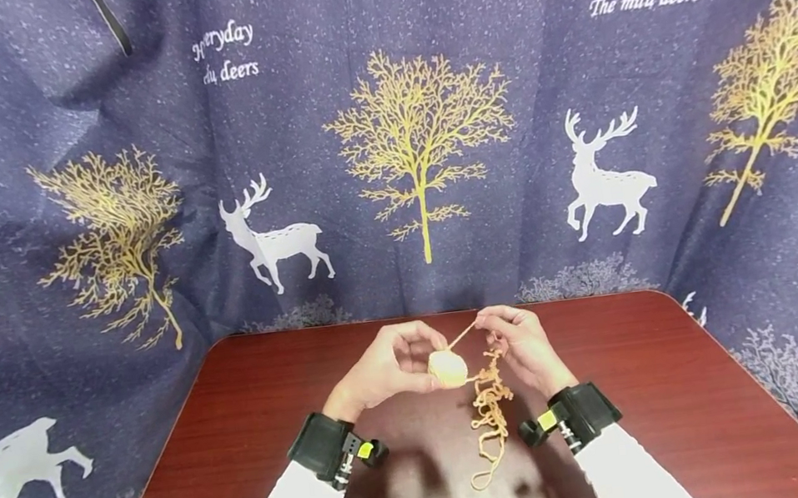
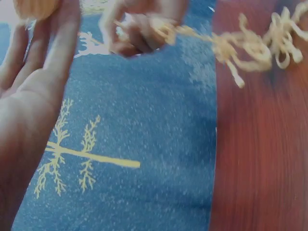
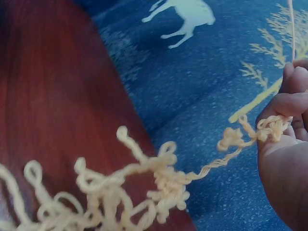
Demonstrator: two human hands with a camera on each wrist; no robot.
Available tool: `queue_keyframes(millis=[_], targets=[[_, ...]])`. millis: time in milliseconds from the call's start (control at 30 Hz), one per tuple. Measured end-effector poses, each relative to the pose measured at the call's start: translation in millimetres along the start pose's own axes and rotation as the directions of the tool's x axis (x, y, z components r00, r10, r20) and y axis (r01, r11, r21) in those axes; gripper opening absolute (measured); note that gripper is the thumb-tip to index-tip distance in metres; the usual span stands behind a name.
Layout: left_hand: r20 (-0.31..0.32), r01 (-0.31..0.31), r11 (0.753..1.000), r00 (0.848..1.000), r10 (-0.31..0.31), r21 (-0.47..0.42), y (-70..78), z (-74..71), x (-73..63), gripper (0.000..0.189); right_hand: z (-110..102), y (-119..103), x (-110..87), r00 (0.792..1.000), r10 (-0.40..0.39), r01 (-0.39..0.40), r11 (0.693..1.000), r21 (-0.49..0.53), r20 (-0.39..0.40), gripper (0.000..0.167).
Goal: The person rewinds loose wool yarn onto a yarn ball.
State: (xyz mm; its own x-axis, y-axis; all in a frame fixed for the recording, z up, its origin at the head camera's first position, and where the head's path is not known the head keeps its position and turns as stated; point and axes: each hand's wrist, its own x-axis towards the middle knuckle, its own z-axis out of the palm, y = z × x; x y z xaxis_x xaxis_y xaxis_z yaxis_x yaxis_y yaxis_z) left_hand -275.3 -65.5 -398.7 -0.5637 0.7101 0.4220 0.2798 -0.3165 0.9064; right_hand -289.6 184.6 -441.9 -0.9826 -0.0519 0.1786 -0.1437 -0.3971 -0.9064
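My left hand (image 1: 389, 365) holds a small pale yellow ball of yarn (image 1: 448, 369) between thumb and fingers, above the far part of the table. A taut strand (image 1: 463, 334) runs from the ball up to my right hand (image 1: 523, 342), whose thumb and fingertips pinch it. From the right hand hangs a knotty, looped length of the same yarn (image 1: 491, 405). The right wrist view shows part of this tangled yarn (image 3: 168, 183) gathered against the palm under the curled fingers. In the left wrist view the ball (image 2: 36, 8) is cut off at the top edge.
Beneath the hands is a reddish-brown table (image 1: 268, 401) with rounded far corners. A dark blue curtain (image 1: 388, 284) printed with deer and trees hangs behind it. Each wrist carries a black strap with a camera, such as the left wristband (image 1: 322, 447).
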Motion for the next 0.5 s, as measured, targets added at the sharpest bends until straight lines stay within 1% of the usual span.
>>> queue_keyframes(millis=[67, 100, 133, 200, 267, 333, 400, 500], targets=[[-0.089, -0.068, 0.995, 0.994, 0.061, -0.073, -0.4, 1.7, 2.5, 0.041, 1.8, 4.0, -3.2, 1.000, 0.016, -0.016, 0.997, -0.080, -0.001, 0.012], [-0.140, -0.100, 0.990, 0.986, 0.086, -0.101, -0.2, 2.8, 3.8, 0.042, 2.6, 5.6, -4.9, 1.000, 0.019, -0.018, 0.992, -0.121, 0.007, 0.009], [-0.193, -0.130, 0.985, 0.975, 0.106, -0.118, -0.2, 3.8, 5.1, 0.043, 3.4, 7.3, -6.6, 1.000, 0.016, -0.013, 0.986, -0.169, 0.019, 0.007], [-0.301, -0.175, 0.975, 0.945, 0.126, -0.140, 0.7, 6.5, 7.7, 0.046, 5.3, 9.2, -10.2, 0.999, 0.012, 0.002, 0.961, -0.277, 0.051, 0.009], [-0.393, -0.202, 0.970, 0.910, 0.134, -0.138, 1.5, 8.4, 10.5, 0.046, 7.9, 9.6, -14.0, 0.996, 0.004, 0.031, 0.928, -0.370, 0.094, 0.014], [-0.476, -0.210, 0.971, 0.870, 0.131, -0.117, 1.6, 9.5, 13.1, 0.045, 9.7, 8.8, -17.5, 0.991, -0.005, 0.067, 0.887, -0.457, 0.136, 0.017], [-0.550, -0.214, 0.973, 0.825, 0.131, -0.089, 1.7, 10.0, 15.5, 0.043, 11.4, 6.9, -20.9, 0.984, -0.016, 0.106, 0.851, -0.514, 0.177, 0.016], [-0.641, -0.213, 0.976, 0.754, 0.143, -0.033, 0.5, 9.5, 18.2, 0.041, 12.3, 3.2, -24.9, 0.974, -0.047, 0.167, 0.810, -0.563, 0.222, 0.009]])
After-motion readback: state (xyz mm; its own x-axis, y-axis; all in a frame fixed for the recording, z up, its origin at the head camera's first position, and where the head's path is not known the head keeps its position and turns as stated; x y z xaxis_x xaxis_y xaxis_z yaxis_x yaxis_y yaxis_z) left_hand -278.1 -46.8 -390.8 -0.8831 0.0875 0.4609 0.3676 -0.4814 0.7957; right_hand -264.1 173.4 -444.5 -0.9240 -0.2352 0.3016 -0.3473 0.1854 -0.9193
